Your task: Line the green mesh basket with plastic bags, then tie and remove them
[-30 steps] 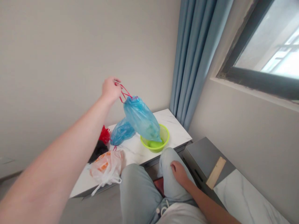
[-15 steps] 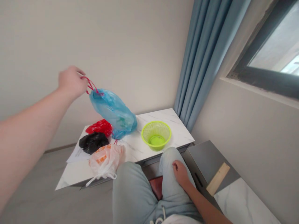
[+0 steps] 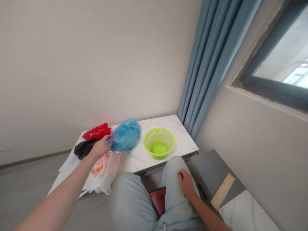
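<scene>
My left hand (image 3: 101, 147) is closed round the gathered neck of a blue plastic bag (image 3: 126, 134), which lies on the white marble table (image 3: 179, 133). Red drawstrings show at my fingers. To the right of the bag stands a lime green mesh basket (image 3: 159, 142) with a green thing in its bottom. A red bag (image 3: 97, 131) and a black bag (image 3: 83, 148) lie left of my hand, and a white and orange bag (image 3: 104, 171) sits below it at the table's front edge. My right hand (image 3: 185, 183) rests flat on my right thigh, fingers loosely spread.
A sheet of paper (image 3: 68, 164) lies under the black bag at the table's left. A grey cabinet (image 3: 209, 170) with a wooden ruler (image 3: 222, 192) stands to the right. Blue curtains (image 3: 211, 61) hang beside a window (image 3: 284, 57).
My left hand has swung the blue bag from above the green basket to the left and lowered it onto the table by the other bags. My right hand stayed on my thigh.
</scene>
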`<state>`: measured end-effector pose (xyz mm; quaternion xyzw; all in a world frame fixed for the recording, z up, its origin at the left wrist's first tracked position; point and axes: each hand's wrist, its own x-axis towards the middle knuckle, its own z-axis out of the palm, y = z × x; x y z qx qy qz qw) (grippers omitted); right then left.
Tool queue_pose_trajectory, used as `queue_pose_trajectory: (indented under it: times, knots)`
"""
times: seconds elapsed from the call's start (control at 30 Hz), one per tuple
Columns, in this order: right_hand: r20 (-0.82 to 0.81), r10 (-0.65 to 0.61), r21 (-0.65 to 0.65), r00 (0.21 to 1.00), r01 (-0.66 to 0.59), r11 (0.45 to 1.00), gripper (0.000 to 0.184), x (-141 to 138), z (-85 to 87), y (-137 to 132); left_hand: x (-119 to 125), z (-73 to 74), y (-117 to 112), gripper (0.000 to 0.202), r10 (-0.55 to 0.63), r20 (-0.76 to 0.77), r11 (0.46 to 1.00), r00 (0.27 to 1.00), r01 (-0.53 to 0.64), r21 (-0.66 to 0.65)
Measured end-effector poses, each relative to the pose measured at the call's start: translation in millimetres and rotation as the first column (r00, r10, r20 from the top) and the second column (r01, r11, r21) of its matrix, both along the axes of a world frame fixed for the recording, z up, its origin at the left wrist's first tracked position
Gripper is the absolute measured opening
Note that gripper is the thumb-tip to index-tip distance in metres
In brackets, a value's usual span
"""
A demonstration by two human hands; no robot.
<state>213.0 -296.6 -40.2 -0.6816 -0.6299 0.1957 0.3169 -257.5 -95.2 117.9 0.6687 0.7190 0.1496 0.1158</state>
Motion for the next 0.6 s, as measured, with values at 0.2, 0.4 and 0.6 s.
queue_pose_trajectory:
  times: [0.2,0.4,0.6]
  knots:
    - [0.001,0.0,-0.007,1.0,0.0,1.0,0.017,-1,4.6,0,-7,-81.3,-56,0.085,0.331,0.074,0.911,0.941,-0.34,0.235]
    - [-0.019,-0.018,-0.036,1.0,0.017,0.999,0.017,-3,5.4,-2,17,-130.2,-102,0.109,0.652,-0.001,0.757,0.758,-0.651,-0.05]
    - [-0.042,-0.021,-0.036,0.999,0.02,0.999,0.015,-2,5.0,-1,17,-136.6,-118,0.117,0.623,-0.014,0.75,0.782,-0.601,-0.276]
